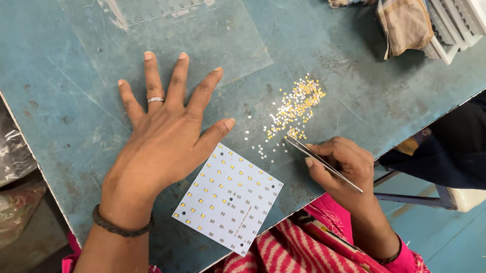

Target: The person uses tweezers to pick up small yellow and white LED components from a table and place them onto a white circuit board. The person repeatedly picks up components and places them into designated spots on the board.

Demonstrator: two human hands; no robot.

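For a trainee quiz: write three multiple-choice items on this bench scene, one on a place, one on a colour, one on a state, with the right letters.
1. Where does the square white board lie?
A. at the near table edge, by the left hand
B. on the folded cloth
C. under the clear sheet

2. What colour is the table?
A. red
B. blue-green
C. white

3. How is the left hand?
A. clenched in a fist
B. gripping tweezers
C. flat on the table, fingers spread

Key: 1 A, the board sits at the near edge beside the thumb. 2 B, the worn top is blue-green. 3 C, the palm lies down; the right hand holds the tweezers at the small yellow chips.
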